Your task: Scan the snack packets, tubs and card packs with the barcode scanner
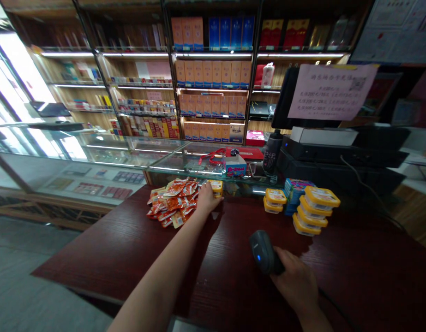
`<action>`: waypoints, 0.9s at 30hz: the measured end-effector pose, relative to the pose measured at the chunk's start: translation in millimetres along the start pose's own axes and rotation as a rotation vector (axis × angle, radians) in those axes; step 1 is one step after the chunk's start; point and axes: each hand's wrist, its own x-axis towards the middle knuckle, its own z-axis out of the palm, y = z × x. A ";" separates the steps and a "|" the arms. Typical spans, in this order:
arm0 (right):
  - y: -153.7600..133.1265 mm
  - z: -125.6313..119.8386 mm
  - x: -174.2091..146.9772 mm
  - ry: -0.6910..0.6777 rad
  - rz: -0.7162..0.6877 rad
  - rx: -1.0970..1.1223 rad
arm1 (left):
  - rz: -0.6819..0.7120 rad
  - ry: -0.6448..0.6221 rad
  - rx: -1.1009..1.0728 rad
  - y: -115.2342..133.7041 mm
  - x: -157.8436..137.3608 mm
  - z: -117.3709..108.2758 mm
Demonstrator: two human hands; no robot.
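Observation:
My right hand [296, 279] is closed round the handle of a black barcode scanner [261, 251] with a blue light, held above the dark wooden counter. Farther forward, my left hand [207, 199] grips a small yellow-lidded tub [216, 186], fingers on its left side and thumb across its front right; part of the tub is hidden by the hand. Just left of that hand lies a heap of orange snack packets [176, 201]. To the right, more yellow-lidded tubs [275, 197] stand in a low pile, and a taller stack of tubs [313, 210] leans slightly.
A blue patterned box [296, 193] stands between the tub stacks. Behind are a glass display case [164, 154], a small candy box [235, 166], a black bottle [272, 151] and a monitor with a pink notice [332, 90]. The scanner's cable trails right across the counter [129, 249].

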 end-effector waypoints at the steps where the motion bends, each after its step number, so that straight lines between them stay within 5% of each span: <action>1: 0.2 0.3 0.0 -0.003 0.003 0.002 | -0.029 0.017 0.008 2.8 -0.4 4.2; 6: 1.8 0.3 0.8 -0.013 -0.002 -0.016 | -0.165 0.053 0.074 9.0 4.1 16.4; 19: -6.3 -9.1 5.0 -0.045 0.030 -0.004 | -0.169 0.119 0.115 15.4 -6.4 8.2; 23: -8.4 -13.9 5.1 -0.035 0.065 -0.006 | 0.080 0.184 0.165 35.1 -11.7 6.9; 27: -10.9 -19.9 4.4 -0.024 0.146 -0.062 | 0.408 -0.023 0.112 70.5 -19.4 14.6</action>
